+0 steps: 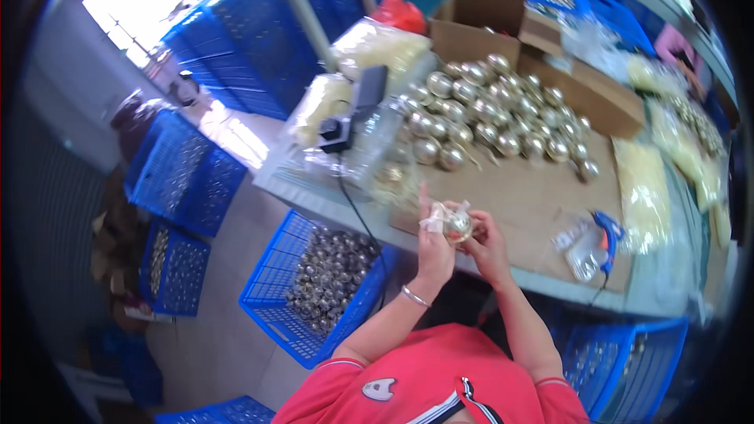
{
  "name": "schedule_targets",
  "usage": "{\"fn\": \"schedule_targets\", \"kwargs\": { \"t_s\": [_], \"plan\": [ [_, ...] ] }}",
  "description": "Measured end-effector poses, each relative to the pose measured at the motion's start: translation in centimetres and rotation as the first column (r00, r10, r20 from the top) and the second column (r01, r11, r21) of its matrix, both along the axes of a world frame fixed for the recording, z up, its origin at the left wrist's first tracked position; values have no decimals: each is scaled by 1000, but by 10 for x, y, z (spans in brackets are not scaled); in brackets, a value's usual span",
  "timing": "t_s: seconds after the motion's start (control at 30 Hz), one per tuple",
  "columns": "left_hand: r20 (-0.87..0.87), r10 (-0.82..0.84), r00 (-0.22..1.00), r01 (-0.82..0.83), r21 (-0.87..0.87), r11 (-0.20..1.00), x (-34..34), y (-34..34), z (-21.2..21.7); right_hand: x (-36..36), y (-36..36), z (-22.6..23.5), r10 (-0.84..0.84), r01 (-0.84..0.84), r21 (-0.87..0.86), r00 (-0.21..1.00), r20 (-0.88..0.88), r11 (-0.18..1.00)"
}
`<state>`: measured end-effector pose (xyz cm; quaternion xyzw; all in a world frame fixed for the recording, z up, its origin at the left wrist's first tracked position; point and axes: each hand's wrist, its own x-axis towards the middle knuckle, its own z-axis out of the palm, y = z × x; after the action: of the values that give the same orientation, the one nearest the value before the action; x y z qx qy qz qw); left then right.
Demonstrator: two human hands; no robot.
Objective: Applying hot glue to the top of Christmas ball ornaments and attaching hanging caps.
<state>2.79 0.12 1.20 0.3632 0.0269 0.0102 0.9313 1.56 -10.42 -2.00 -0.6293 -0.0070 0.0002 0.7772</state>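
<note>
Over the near edge of the table, both my hands are closed round a shiny silver-gold ball ornament (459, 224). My left hand (436, 257) grips it from the left, with one finger pointing up, and a whitish strip (433, 220) lies across its fingers; I cannot make out whether that is ribbon or tape. My right hand (490, 250) pinches the ball from the right with fingertips and thumb. A heap of similar balls (488, 114) lies beyond my hands on brown cardboard (542, 216), some with pale cords.
A blue glue gun (607, 234) rests at the right beside clear plastic (583, 253). An open carton (479, 39) stands behind the heap. Pale bagged material (642, 192) lies on both sides. A dark device (363, 102) trails a cable. A blue crate (275, 298) of balls sits below the table.
</note>
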Motion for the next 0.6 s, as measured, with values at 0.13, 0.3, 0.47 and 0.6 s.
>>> {"fn": "schedule_targets", "kwargs": {
  "t_s": [0.13, 0.3, 0.47, 0.6],
  "plan": [
    [25, 121, 992, -120, -52, 991, -4, 28, 22, 16, -11, 8, 94, -110, -180, 991, -95, 978],
    [41, 349, 936, -347, -55, 936, -11, 114, 43, 72, -38, 6, -48, 372, -677, 893, 447, 635],
    [-197, 607, 770, -548, 282, 787, -41, 200, 30, 101, -51, 34, 152, 154, -770, 939, 310, 619],
    [-461, 582, 670, -508, 286, 812, -70, 278, -68, 94, -60, 26, 196, 123, -752, 927, 321, 647]
  ]
}}
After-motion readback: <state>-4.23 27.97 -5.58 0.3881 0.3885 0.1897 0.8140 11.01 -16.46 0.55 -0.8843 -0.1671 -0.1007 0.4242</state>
